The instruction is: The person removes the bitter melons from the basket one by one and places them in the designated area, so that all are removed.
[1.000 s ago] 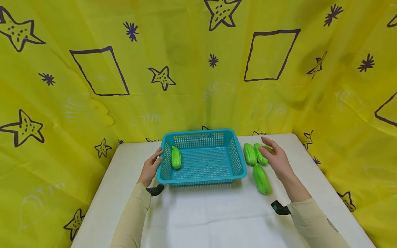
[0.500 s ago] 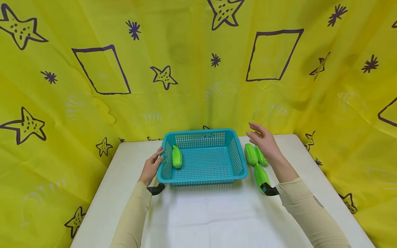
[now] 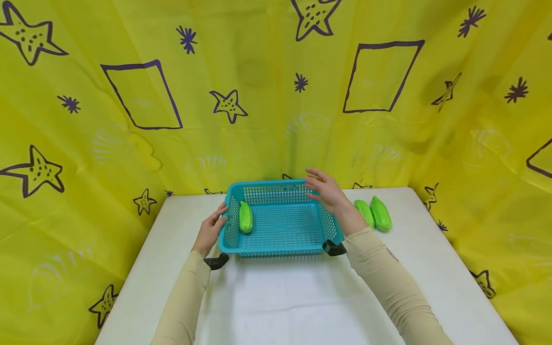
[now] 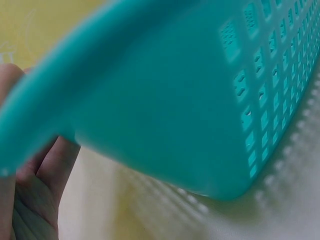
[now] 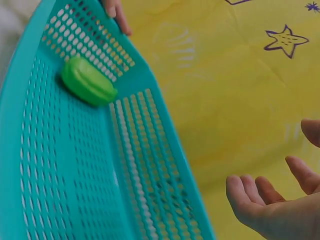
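A teal plastic basket [image 3: 284, 223] stands toward the back of the table, with perforated walls and floor. Inside, near its left end, lies one bright green, ridged, gourd-like vegetable [image 3: 246, 218]. My left hand [image 3: 210, 232] touches the left rim from outside; in the left wrist view part of that hand [image 4: 37, 200] is hidden behind the rim. My right hand [image 3: 329, 192] hovers at the basket's right end, fingers spread and slightly bent. In the right wrist view this hand [image 5: 280, 205] holds nothing.
Two more green vegetables [image 3: 381, 214] show on the white table [image 3: 276, 306] right of my right forearm, which hides that part of the table. Yellow curtains [image 3: 267, 143] with dark star drawings enclose the back and sides.
My right hand has moved left from over the green vegetables to the basket's right end. Its forearm now covers some of those vegetables. Left hand and basket stay where they were.
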Action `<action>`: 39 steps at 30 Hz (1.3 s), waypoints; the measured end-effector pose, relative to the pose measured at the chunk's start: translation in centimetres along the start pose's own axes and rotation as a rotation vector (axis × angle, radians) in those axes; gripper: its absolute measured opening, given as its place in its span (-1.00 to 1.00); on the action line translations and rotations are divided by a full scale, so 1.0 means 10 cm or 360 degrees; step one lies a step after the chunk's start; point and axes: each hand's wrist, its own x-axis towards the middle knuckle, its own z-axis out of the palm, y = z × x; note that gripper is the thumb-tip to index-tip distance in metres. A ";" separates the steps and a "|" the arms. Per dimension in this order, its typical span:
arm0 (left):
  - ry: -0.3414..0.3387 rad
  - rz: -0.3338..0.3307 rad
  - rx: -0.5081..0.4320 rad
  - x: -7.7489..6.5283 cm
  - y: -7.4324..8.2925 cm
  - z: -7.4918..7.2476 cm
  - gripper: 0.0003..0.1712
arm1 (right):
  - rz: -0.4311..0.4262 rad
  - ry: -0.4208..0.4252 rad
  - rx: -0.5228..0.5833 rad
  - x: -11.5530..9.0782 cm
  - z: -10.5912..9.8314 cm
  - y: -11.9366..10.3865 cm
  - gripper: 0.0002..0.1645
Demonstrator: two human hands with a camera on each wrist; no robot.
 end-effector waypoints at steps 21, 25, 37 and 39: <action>-0.0014 0.0006 -0.0012 0.00 0.02 -0.02 -0.49 | 0.0077 -0.0180 -0.0615 0.69 0.84 0.46 -0.28; -0.0015 0.0003 -0.0011 -0.01 0.02 -0.02 -0.49 | 0.0062 -0.0270 -0.0732 0.73 0.95 0.54 -0.29; -0.0009 0.0014 -0.0039 -0.03 0.05 -0.01 -0.47 | 0.0113 -0.0382 -0.0919 0.76 1.21 0.82 -0.32; -0.0010 0.0015 -0.0047 -0.02 0.05 0.00 -0.48 | 0.0124 -0.0379 -0.0921 0.77 1.23 0.83 -0.32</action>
